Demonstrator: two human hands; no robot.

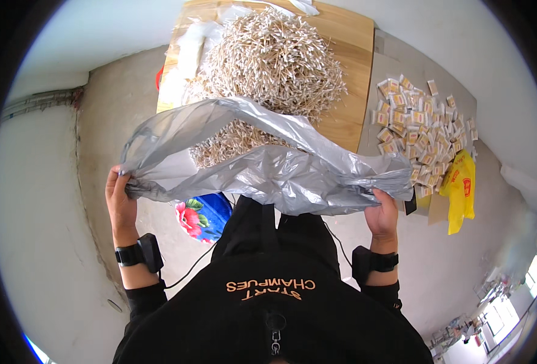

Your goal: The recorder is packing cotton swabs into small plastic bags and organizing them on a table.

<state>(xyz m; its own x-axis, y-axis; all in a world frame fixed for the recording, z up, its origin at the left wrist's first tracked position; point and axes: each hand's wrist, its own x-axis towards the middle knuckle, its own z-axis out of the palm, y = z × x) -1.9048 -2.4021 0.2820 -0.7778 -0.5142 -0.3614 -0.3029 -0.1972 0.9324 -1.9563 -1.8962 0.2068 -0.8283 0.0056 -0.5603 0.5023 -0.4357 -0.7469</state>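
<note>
Holding one grey plastic bag (268,167) stretched wide across the middle, both hands pinching its lower edge. Left hand (120,203) at 9 o'clock, grip clenched on the bag's gathered left corner; right hand (382,213) at 4 o'clock, grip clenched on the bag's twisted right end. Wearing one black wrist strap on each forearm, two in all.

Sagging over the near edge of the wooden counter (347,73) at 12 o'clock, hiding that edge. Lying behind the bag, one large heap of pale thin sticks (274,60), far too many for counting, spilling close to the counter's left and right edges. Spreading at 2 o'clock on a grey sheet of cardboard (402,67), many small yellow-and-white packets (420,127), dozens, not countable exactly. Lying just beside them at 3 o'clock, one yellow plastic bag (459,188). Showing under the grey bag at 7 o'clock, one blue floral cloth (204,215). Leaving bare concrete floor (98,151) open at 9 o'clock and at 4 o'clock.
</note>
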